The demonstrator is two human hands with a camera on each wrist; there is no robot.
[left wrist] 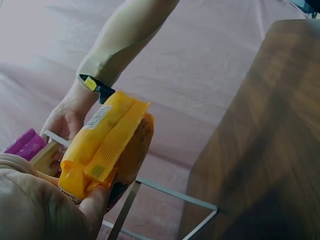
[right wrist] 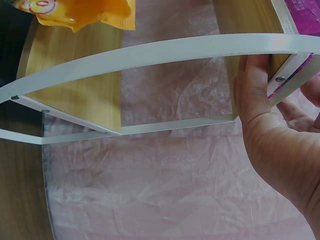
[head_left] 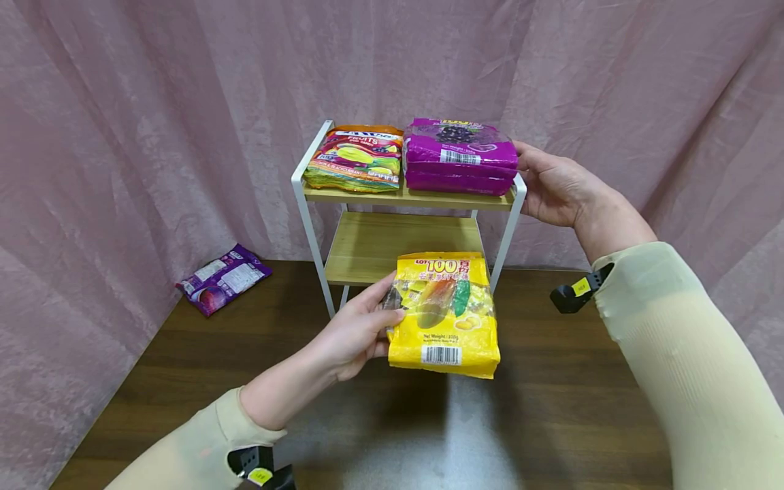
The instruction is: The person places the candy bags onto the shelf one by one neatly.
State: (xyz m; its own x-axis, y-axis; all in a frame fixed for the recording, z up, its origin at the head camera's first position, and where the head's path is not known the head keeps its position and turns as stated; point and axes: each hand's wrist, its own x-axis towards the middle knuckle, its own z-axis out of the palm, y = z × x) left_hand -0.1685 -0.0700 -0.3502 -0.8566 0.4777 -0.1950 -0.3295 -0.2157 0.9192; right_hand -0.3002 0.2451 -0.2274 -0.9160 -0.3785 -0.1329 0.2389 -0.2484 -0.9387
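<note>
My left hand (head_left: 358,330) grips the left side of a yellow bag of mango candy (head_left: 444,340), held in front of the small two-tier shelf rack (head_left: 407,238). In the left wrist view the bag's crimped seam (left wrist: 116,142) faces up and the thumb presses its near end. My right hand (head_left: 554,184) holds the right end of the rack's top tier. Its fingers (right wrist: 257,87) reach under the wooden board in the right wrist view. Beside that hand, a purple bag of grape candy (head_left: 462,163) lies on the top tier, next to a stack of colourful fruit candy packs (head_left: 355,160).
A purple packet (head_left: 223,279) lies on the brown table (head_left: 202,381), left of the rack, by the pink curtain (head_left: 184,102). The rack's lower board (head_left: 392,235) sits behind the yellow bag, which covers part of it.
</note>
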